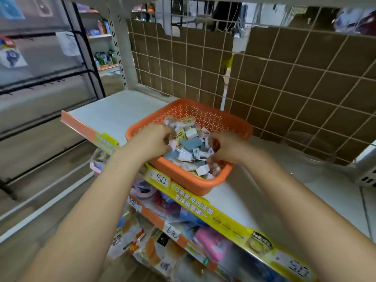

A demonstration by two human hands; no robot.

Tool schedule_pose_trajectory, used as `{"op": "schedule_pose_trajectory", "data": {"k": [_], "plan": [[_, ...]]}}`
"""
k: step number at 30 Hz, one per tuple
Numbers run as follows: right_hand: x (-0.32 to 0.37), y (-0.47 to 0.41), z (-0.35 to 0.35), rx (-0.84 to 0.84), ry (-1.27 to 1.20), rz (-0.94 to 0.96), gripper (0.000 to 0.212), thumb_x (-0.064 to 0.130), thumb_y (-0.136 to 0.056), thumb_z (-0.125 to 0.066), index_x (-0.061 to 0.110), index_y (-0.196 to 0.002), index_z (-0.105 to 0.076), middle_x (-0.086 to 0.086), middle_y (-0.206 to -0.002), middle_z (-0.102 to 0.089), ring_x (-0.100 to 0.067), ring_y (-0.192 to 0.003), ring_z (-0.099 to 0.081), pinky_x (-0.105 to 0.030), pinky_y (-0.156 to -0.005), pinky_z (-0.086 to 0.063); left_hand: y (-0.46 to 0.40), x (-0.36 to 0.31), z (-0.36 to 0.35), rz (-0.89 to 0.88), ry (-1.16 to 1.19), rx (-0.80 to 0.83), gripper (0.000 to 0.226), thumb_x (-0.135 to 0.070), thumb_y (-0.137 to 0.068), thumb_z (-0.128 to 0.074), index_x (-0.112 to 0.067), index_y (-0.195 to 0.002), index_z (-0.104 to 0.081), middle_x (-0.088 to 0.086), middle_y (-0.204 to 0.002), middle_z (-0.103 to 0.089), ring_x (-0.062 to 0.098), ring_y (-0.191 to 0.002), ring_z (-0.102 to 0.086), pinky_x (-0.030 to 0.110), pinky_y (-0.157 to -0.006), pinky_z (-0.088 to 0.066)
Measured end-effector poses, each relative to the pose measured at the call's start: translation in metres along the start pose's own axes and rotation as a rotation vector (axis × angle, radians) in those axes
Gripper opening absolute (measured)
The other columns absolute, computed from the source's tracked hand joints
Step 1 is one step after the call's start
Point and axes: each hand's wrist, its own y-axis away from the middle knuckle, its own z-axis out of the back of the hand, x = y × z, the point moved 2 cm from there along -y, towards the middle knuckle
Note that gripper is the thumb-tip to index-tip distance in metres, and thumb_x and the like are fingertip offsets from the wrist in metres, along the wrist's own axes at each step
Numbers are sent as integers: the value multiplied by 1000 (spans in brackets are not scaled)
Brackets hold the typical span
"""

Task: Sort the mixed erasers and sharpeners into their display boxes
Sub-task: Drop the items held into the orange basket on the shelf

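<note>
Shop shelf (122,110), white, w/ wire grid and cardboard behind; orange basket (189,180) sits at its front edge, partly over the yellow price strip (203,204).

Step in hand (judged): picking first items out of the mixed pile (193,145) for sorting. No display boxes visible, so destination unknown from here.

Hands: both inside basket, fingers curled down into the pile. L hand (152,139) at near-left of the pile, fingers bent round small pieces, seems to pinch a pale pink one, though blur makes it hard to be sure. R hand (225,147) at right side, fingers curled in among white-wrapped pieces; cannot tell whether it actually grasps one.

Pile vs hands: lies between the two hands and beyond the fingertips; grey-blue blocks just inboard of L fingers, white-sleeved pieces touching R fingers, a white block (203,169) nearer the body than R hand.

How to do it well (judgement):
- take one kind per hand, e.g. erasers L, sharpeners R; avoid mixed handfuls.
- pinch single pieces; small wrapped items likely slip.
- basket overhangs edge; don't press on the near rim, could tip.
- locate boxes before lifting.
</note>
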Motion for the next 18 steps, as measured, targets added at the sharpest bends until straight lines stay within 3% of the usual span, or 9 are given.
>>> {"op": "schedule_pose_trajectory", "data": {"k": [3,5,7,10,12,16,18], "plan": [[-3,-3,-2,-2,-64,-26,26,11,-78,-68,14,-99,-53,-1,-87,-58,-9,-66,-51,-24,-59,-44,-15,1,-5,-48,-62,118,46,-11,-77,-69,-19,-121,-59,4,-116,-61,23,-103,-55,29,-81,-44],[-6,-5,-3,-22,-151,-31,19,7,-82,-65,14,-94,-53,4,-74,-54,-2,-56,-49,-12,-42,-38,-21,2,-6,-81,-92,127,38,-10,-77,-68,-17,-114,-61,4,-112,-59,21,-99,-53,28,-77,-42],[-8,-5,-2,-59,-218,-17,14,5,-83,-62,15,-90,-54,5,-71,-54,-2,-55,-50,-7,-36,-32,-23,1,-7,-98,-108,109,25,-8,-77,-64,-17,-101,-59,5,-106,-57,20,-92,-50,28,-71,-39],[-13,-5,-1,-157,-192,6,17,10,-85,-60,19,-99,-62,2,-88,-58,-9,-71,-55,-14,-53,-40,-22,-1,-7,-113,-126,69,15,-7,-77,-60,-16,-86,-53,7,-97,-58,22,-86,-51,30,-66,-40],[-16,-4,-1,-211,-247,0,24,8,-86,-57,21,-106,-62,2,-97,-58,-12,-82,-55,-21,-64,-43,-21,-1,-6,-114,-136,60,14,-7,-77,-60,-15,-86,-53,7,-96,-59,23,-86,-52,31,-66,-40],[-21,-3,-1,-236,-495,-3,33,5,-90,-53,20,-118,-58,6,-104,-53,-9,-84,-55,-9,-59,-41,-25,-1,-9,-96,-228,80,24,-12,-76,-61,-8,-99,-62,9,-93,-61,24,-87,-55,31,-67,-43],[-23,0,0,-248,-667,12,32,1,-89,-53,18,-115,-60,5,-105,-56,-11,-92,-57,-14,-72,-45,-24,-2,-10,-100,-225,73,23,-11,-75,-62,-7,-97,-67,9,-84,-61,23,-80,-54,31,-64,-44]]}}
